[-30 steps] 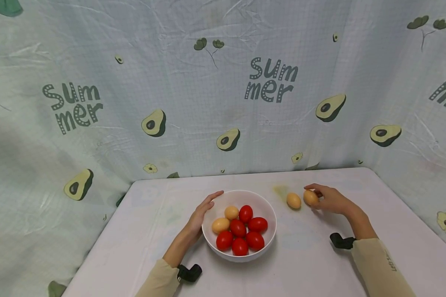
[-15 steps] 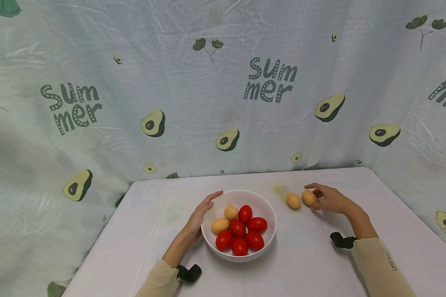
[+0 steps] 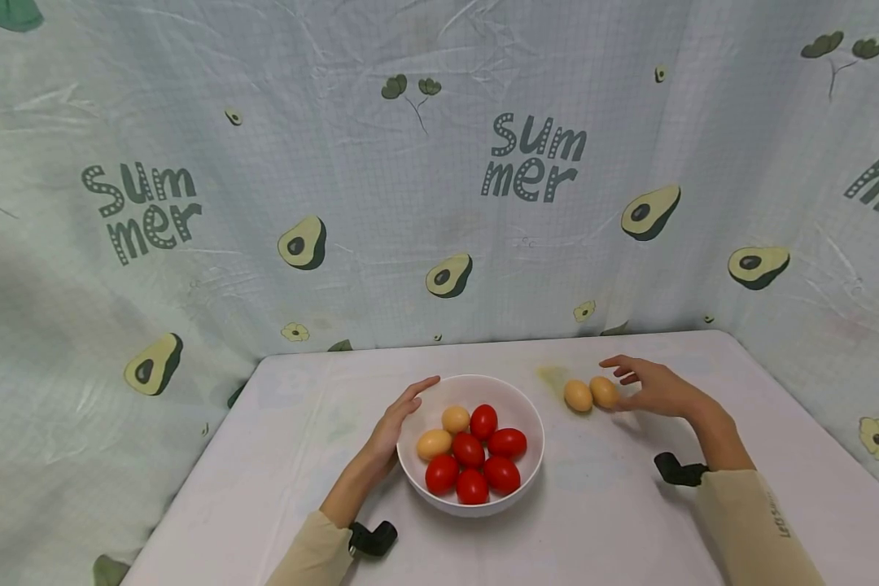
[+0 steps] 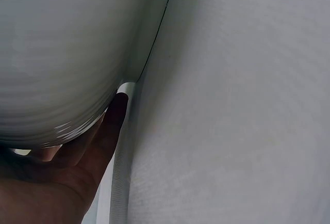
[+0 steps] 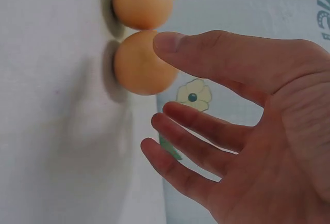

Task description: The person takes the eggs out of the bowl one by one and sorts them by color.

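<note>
In the head view my right hand (image 3: 653, 387) is just right of two yellow-orange eggs on the table. Its thumb tip overlaps the nearer egg (image 5: 144, 64) in the right wrist view, while the other fingers are spread and hold nothing. The other egg (image 3: 578, 395) lies right beside it. My left hand (image 3: 391, 424) rests against the left side of a white bowl (image 3: 522, 404), its fingers straight along the outer wall. Inside the bowl are two yellow eggs (image 3: 435, 444) and several glossy red egg-shaped pieces (image 3: 469, 450).
A pale table (image 3: 322, 423) runs back to a hanging cloth (image 3: 381, 187) printed with avocados and lettering. A yellowish stain (image 3: 553, 375) marks the tabletop behind the two eggs. Black wrist cameras (image 3: 373, 539) sit at both cuffs.
The right hand has moved the right-hand egg left until it is beside the other one, then loosened its fingers and drawn slightly back. The left hand and the bowl stay put.
</note>
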A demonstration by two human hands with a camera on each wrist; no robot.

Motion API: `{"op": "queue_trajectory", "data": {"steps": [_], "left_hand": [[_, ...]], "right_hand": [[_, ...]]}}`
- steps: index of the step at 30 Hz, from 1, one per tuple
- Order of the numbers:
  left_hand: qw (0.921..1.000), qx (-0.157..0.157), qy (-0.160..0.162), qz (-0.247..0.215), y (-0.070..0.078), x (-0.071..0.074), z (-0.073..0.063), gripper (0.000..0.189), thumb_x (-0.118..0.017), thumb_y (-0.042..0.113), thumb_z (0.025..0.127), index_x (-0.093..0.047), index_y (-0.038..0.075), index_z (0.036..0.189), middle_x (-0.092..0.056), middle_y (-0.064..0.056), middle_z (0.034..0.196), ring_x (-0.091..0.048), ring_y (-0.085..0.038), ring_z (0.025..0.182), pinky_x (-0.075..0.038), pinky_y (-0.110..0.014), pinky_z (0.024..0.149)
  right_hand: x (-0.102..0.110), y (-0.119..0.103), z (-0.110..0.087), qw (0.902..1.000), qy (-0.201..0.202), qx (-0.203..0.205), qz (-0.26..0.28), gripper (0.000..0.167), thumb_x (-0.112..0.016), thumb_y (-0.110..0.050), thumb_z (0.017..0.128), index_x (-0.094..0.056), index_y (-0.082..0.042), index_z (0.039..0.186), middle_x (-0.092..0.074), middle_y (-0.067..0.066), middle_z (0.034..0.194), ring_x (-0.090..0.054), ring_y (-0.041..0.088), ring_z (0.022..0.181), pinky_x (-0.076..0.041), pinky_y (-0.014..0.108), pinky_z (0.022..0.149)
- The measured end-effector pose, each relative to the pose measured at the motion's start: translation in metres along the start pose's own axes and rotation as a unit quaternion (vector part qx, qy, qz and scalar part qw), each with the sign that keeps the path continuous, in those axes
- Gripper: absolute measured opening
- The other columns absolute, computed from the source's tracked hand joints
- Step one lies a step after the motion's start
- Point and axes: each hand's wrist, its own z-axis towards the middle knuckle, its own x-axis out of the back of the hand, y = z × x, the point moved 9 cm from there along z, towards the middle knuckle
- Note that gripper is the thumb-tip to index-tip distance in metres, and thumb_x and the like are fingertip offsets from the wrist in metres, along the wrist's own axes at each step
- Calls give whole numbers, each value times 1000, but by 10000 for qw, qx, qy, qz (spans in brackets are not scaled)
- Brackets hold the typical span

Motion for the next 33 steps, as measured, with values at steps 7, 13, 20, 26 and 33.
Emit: {"op": "queue_trajectory", "data": {"steps": [7,13,20,26,33], "left_hand": [[10000,6,2,-5,0,0,0,53,-26,26,109,-37,18,161,-25,-8,172,-23,-35,159,-15,-55,131],[10000,7,30,22,0,0,0,53,-27,27,109,-37,19,160,-25,-9,172,-22,-35,159,-13,-56,131],[10000,9,34,1,0,0,1,53,-26,26,110,-37,18,160,-25,-8,172,-23,-34,159,-15,-55,131],[10000,16,36,-23,0,0,1,53,-27,26,109,-38,19,160,-26,-6,172,-24,-32,159,-16,-53,131],[10000,-8,60,5,-1,1,0,53,-28,28,109,-38,19,160,-28,-7,171,-26,-33,158,-18,-53,130]], "right_hand": [[16,-21,-2,9969,480,621,-59,60,-76,-21,93,-52,-2,145,-56,28,145,-59,46,127,-56,57,99],[27,-48,-8,9917,867,939,-146,51,-73,-18,96,-56,-2,142,-61,26,139,-63,42,122,-57,56,97],[31,-77,-13,9870,995,1231,-280,47,-71,-12,96,-58,-4,140,-64,20,135,-65,39,120,-59,51,96],[20,-100,-11,9875,845,1310,-231,45,-70,-15,97,-58,-8,140,-65,16,136,-65,36,120,-60,50,95],[-1,-135,-1,9860,502,1551,-337,43,-69,-14,96,-61,-10,138,-65,13,136,-65,32,117,-61,49,93]]}}
